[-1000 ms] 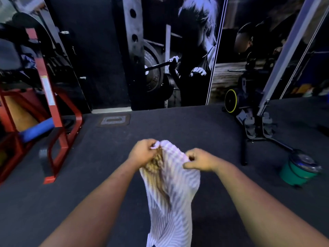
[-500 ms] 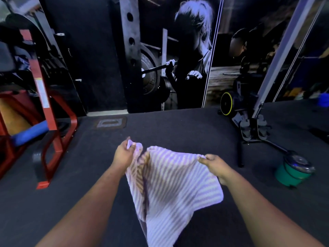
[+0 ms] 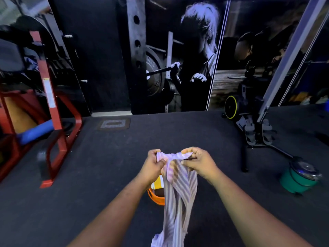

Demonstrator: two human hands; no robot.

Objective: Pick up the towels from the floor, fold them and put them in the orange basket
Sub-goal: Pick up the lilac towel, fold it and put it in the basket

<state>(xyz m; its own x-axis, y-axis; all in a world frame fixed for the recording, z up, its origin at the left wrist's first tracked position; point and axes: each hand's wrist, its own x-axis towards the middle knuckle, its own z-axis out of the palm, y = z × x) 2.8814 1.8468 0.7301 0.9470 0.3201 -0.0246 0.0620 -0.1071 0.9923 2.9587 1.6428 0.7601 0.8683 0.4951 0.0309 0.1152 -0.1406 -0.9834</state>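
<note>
Half a second ago the two hands stood apart with the white, purple-striped cloth towel [image 3: 178, 189] spread wide between them; now they have come together, and the towel hangs bunched in a narrow fall in front of the person. The left hand [image 3: 153, 166] pinches one top corner, its grip clenched on the cloth, and the right hand [image 3: 199, 162] pinches the other corner just beside it, fingers curled round the edge. Behind the hanging cloth, on the dark carpeted floor [image 3: 106, 184], the round orange plastic basket [image 3: 155, 196] has come into sight, partly hidden, with something yellow and white inside. One towel and one basket show. A white label on the red steel rack [image 3: 53, 111] at left carries print too small to read. One green lidded bucket [image 3: 299, 179] stands at right.
</note>
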